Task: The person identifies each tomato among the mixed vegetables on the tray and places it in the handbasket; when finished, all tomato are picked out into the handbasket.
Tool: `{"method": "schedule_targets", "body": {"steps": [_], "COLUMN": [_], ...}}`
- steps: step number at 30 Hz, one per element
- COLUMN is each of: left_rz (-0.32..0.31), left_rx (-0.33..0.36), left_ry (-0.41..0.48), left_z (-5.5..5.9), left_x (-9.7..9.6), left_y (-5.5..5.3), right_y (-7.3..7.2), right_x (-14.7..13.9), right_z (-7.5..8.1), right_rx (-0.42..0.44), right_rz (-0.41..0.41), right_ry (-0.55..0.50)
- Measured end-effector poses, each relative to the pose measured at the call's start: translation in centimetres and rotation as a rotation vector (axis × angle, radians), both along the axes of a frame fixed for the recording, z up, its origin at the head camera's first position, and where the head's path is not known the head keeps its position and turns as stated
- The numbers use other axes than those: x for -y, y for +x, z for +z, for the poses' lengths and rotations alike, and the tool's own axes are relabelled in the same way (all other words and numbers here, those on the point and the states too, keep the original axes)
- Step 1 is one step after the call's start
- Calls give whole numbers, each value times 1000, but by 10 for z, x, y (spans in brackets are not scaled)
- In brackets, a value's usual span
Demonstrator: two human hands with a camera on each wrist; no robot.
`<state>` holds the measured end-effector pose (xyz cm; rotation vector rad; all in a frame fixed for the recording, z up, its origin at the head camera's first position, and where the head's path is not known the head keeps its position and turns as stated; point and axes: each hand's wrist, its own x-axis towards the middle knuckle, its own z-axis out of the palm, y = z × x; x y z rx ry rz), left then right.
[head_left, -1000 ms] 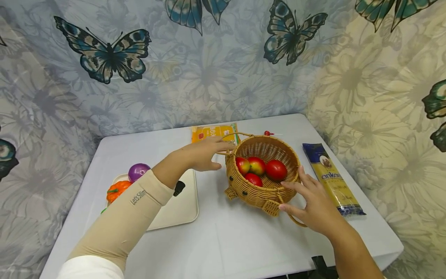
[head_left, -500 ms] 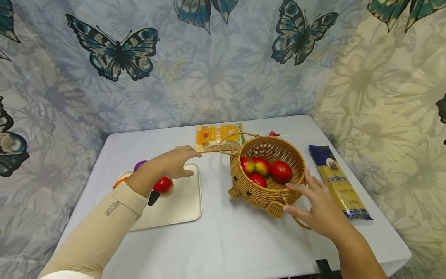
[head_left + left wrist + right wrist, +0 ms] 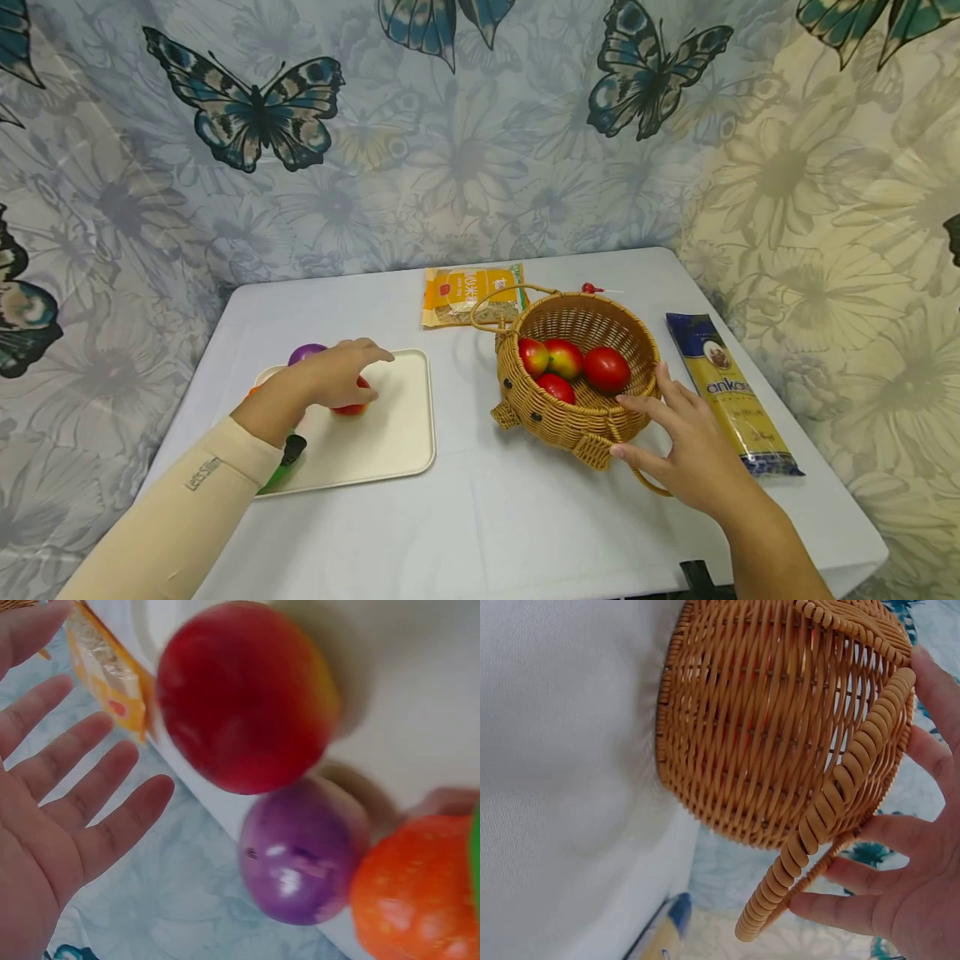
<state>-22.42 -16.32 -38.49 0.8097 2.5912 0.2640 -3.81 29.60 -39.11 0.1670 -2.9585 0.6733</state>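
Note:
On the cream tray (image 3: 397,454), my left hand (image 3: 333,379) reaches over a red-and-yellow apple-like fruit (image 3: 350,409). In the left wrist view, the left hand (image 3: 60,795) has its fingers spread, with a gap between them and the fruit (image 3: 244,697). A purple round vegetable (image 3: 304,851) and an orange one (image 3: 420,889) lie beside it. My right hand (image 3: 693,442) rests against the near right rim of a wicker basket (image 3: 551,421), fingers fairly straight. Several red fruits (image 3: 606,370) sit in the basket. Its handle (image 3: 810,825) hangs beside the right hand's fingers.
An orange-yellow food packet (image 3: 472,292) lies behind the basket, and a long blue-and-gold "ankara" packet (image 3: 723,387) lies to its right. A small red object (image 3: 591,287) is at the back. Something green (image 3: 281,475) shows at the tray's near left corner.
My left hand has moved left and down from beside the basket to the fruit on the tray. The right hand stays at the basket rim. The head view has shifted slightly.

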Motion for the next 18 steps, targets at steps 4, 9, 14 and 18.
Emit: {"method": "schedule_targets", "body": {"steps": [4, 9, 14, 18], "left_rz": [25, 18, 26, 15], "left_rx": [21, 16, -6, -40], "left_ry": [-14, -21, -8, 10], "left_z": [-5, -11, -17, -20], "left_x": [9, 19, 28, 32], "left_y": [4, 7, 9, 10], "right_y": [0, 0, 0, -1], "right_x": [0, 0, 1, 1], "right_z": [0, 0, 0, 0], "right_rx": [-8, 2, 10, 12], "right_rz": [2, -6, -8, -6], "right_ry": [2, 5, 6, 7]}}
